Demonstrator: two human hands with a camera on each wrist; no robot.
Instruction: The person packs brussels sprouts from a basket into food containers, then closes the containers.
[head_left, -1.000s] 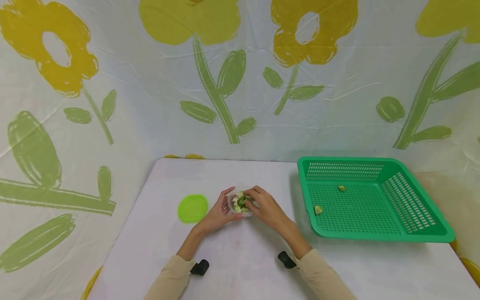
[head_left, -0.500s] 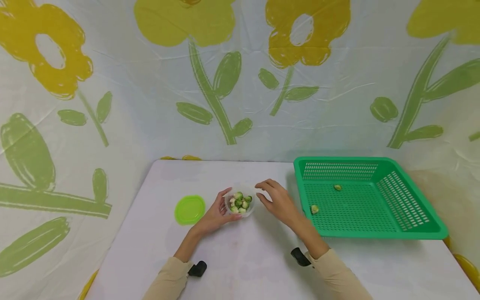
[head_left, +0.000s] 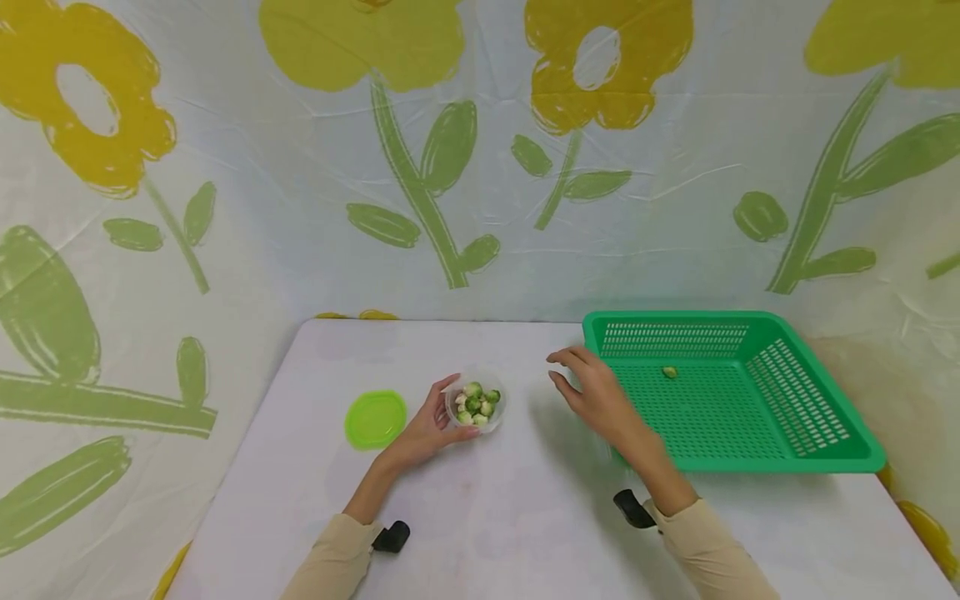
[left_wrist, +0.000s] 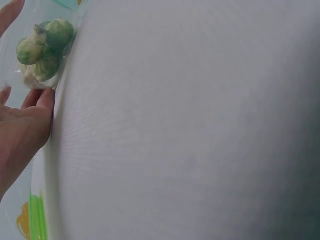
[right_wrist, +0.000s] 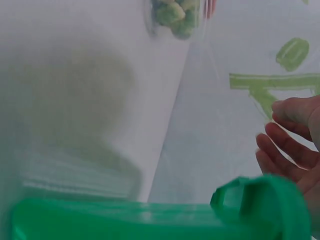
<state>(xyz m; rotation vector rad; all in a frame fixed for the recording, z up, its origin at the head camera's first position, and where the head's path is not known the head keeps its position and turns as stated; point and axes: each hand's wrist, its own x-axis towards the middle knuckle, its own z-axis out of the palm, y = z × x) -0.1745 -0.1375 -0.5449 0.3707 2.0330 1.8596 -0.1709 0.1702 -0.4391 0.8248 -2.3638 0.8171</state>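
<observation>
A small clear plastic container (head_left: 501, 413) stands on the table with several Brussels sprouts (head_left: 474, 403) in it. My left hand (head_left: 424, 430) grips its left side, thumb at the front and fingers round the back. The left wrist view shows the sprouts (left_wrist: 46, 47) through the clear wall, above the fingers. My right hand (head_left: 597, 398) is in the air near the green basket's left edge, thumb and fingers apart and holding nothing. One Brussels sprout (head_left: 670, 372) lies in the green basket (head_left: 742, 465); the right hand and forearm cover the basket's left front part.
A bright green lid (head_left: 376, 419) lies flat on the white table (head_left: 480, 517), left of the container. In the right wrist view the basket's rim (right_wrist: 125, 220) is close below the right hand. A flower-patterned cloth (head_left: 300, 208) hangs behind the table.
My right hand has left the container and moved right to the basket's edge. The sprout at the basket's left side is now out of sight behind it. The left hand keeps its grip.
</observation>
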